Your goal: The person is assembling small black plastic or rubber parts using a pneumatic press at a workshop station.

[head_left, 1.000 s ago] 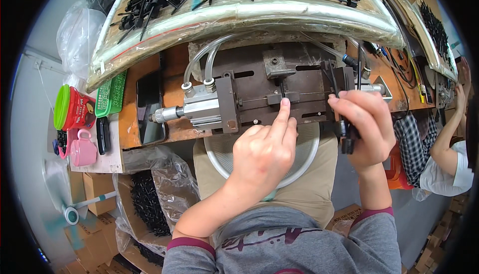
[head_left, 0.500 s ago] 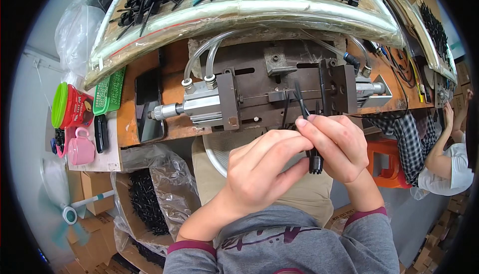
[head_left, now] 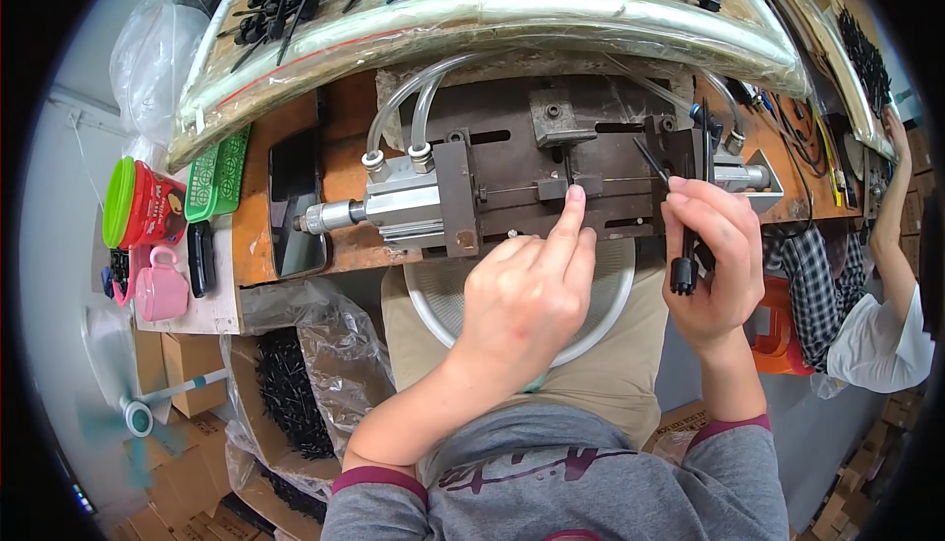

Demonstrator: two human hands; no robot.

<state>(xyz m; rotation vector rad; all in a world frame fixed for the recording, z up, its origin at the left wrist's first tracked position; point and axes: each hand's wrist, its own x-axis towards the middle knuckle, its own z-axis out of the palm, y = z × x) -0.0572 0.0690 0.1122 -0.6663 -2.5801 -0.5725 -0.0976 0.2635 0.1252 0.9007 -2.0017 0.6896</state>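
Observation:
My left hand reaches over the metal clamping fixture with its index finger stretched out. The fingertip rests at the end of a thin black stem lying across the small centre block; the other fingers are loosely bent. To the right, my right hand is closed around black plastic stems with ribbed heads. Their thin ends stick up past the fingers, and how many it holds is partly hidden. Pneumatic cylinders flank the fixture, with clear hoses attached.
A plastic-wrapped tray edge curves behind the fixture, with many black stems above it. A white basket sits on my lap. At left are a phone, a green basket and a pink cup. A co-worker's arm shows at right.
My hands have separated. The left one has moved its index finger onto a black stem now in the fixture; the right has shifted rightward, still holding black stems. The co-worker's arm has stretched farther forward.

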